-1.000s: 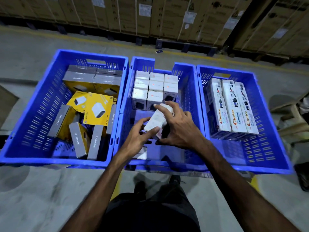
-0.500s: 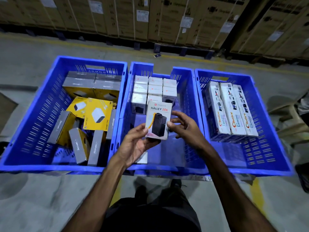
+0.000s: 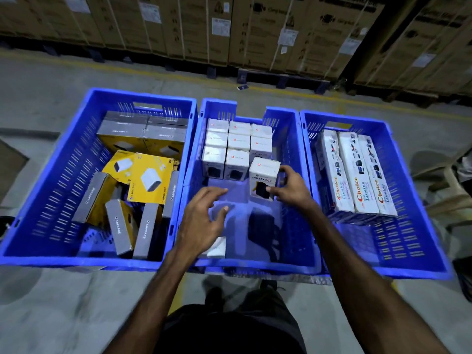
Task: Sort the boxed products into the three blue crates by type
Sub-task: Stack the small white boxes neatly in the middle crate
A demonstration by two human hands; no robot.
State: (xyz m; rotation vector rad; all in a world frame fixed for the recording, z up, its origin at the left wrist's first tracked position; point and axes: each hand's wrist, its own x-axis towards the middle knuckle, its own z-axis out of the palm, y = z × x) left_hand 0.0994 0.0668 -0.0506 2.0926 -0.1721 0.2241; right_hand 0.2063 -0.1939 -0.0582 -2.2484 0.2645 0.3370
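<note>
Head view: my right hand (image 3: 291, 190) pinches the white Halley box (image 3: 263, 180), upright, long axis vertical, just right of the front row of white boxes (image 3: 226, 163) in the middle crate (image 3: 304, 226). Left hand (image 3: 204, 221) spread, holding nothing, nearer me. I judge the gap beside the row fits it; crate wall close on the right, bare floor in front.

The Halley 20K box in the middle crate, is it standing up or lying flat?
Standing upright: the Halley 20K box shows its printed front, held by the right hand.
</note>
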